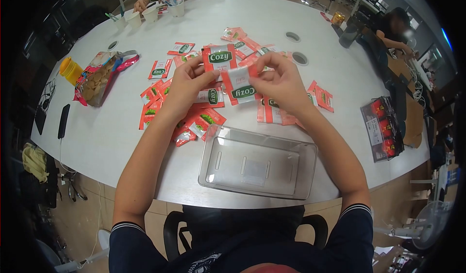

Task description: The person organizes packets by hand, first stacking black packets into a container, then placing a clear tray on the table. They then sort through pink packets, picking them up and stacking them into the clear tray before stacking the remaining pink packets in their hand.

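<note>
My left hand (192, 82) pinches a red and white Cozy sachet (221, 55) by its lower left side, its label upright. In my right hand (277, 80) is a second Cozy sachet (240, 91), with the lettering upside down. The two sachets overlap slightly between my hands, above the table. Below and around them lie many loose sachets (208, 120), some printed with green leaves, some partly hidden by my hands. Close to the table's front edge, between my forearms, sits a clear plastic tray (233, 168) with nothing in it but slots in its base.
An open snack bag (99, 78) and a yellow bottle (71, 70) stand at left, near a phone (63, 121). Paper cups (150, 14) with pens are at the back, beside another person's hand (141, 4). At right are a pack with red items (382, 129) and a tape roll (300, 58).
</note>
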A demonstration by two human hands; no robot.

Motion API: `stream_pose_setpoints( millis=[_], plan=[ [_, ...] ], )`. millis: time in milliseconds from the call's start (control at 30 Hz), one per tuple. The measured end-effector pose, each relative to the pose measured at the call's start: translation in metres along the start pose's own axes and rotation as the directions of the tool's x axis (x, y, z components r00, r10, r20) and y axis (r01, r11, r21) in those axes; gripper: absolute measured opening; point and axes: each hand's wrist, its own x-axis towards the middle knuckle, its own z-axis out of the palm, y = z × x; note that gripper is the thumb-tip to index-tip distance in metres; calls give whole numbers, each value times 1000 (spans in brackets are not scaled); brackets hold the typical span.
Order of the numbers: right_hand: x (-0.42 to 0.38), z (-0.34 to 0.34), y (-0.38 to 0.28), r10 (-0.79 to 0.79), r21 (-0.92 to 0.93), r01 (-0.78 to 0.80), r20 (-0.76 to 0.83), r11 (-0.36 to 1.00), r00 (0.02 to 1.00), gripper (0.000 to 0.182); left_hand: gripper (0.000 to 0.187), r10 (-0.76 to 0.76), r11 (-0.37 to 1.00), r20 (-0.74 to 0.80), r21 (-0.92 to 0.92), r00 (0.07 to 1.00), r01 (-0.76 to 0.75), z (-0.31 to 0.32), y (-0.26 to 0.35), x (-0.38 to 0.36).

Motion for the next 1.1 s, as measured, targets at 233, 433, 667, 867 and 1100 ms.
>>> stream_pose_setpoints(
  millis=[233, 433, 667, 867, 1100],
  plan=[
    [1, -2, -14, 185, 128, -179, -39, 975, 982, 49, 45, -20, 1000, 49, 19, 999, 19, 10, 5, -5],
    [9, -16, -2, 161, 79, -149, -174, 986, 971, 36, 47, -23, 1000, 30, 4, 999, 23, 12, 1, -5],
    [5, -2, -10, 79, 62, -62, -343, 996, 936, 28, 64, -78, 997, 114, 4, 990, 78, 15, 6, -10],
    [3, 7, 2, 193, 81, -176, -337, 981, 921, 22, 52, 4, 996, 60, -86, 998, 2, 21, 3, -10],
    [-2, 10, 21, 79, -237, -153, -297, 959, 952, 36, 58, 73, 995, 48, -76, 996, -69, 27, -4, -12]
  ],
)
